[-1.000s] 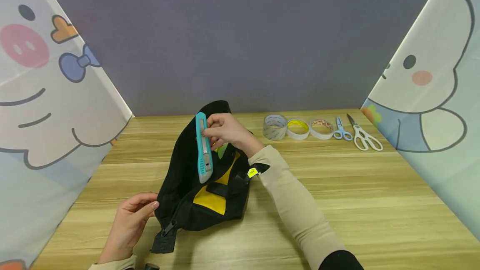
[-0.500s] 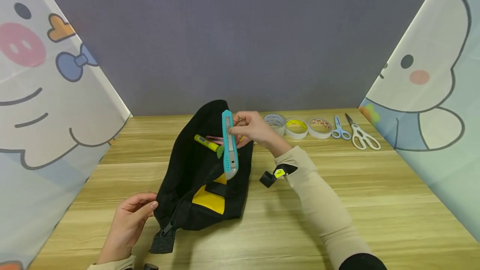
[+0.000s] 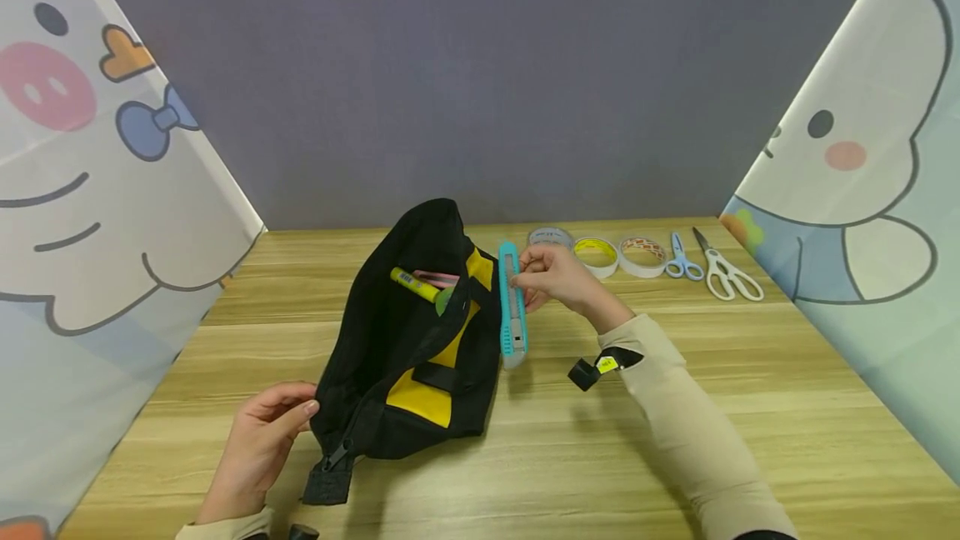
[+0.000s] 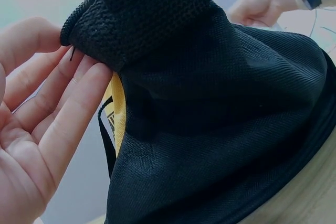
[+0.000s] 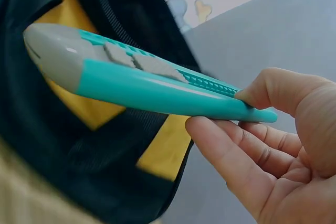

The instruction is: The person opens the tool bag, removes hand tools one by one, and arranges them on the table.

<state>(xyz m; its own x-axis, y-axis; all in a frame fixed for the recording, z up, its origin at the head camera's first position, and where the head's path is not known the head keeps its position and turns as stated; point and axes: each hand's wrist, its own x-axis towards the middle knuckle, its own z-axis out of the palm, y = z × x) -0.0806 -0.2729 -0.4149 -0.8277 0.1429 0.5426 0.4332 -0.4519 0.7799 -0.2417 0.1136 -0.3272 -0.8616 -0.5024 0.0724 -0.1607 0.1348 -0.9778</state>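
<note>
A black and yellow zip bag (image 3: 468,407) lies on the table with its mouth spread wide. Its left edge is pinched between the thumb and fingers of my left hand (image 3: 258,444); in the left wrist view that hand (image 4: 47,124) holds the bag's dark rim. Just right of the bag, my right hand (image 3: 566,282) pinches a teal utility knife (image 3: 513,307) by its side, grey tip pointing down. The right wrist view shows the knife (image 5: 142,90) between thumb and fingers, no blade showing. Inside the bag lie a yellow tube (image 3: 415,283) and a pink item (image 3: 437,278), partly hidden.
Along the back right of the wooden table (image 3: 637,432) stand three tape rolls, the clear one (image 3: 550,237) partly behind my right hand. Blue scissors (image 3: 682,261) and white-handled scissors (image 3: 726,269) lie farther right. A grey wall (image 3: 480,90) rises behind.
My right hand has carried the utility knife rightward, from above the bag's opening to beside its right side. The tube and pink item inside have come into view. My left hand stays put.
</note>
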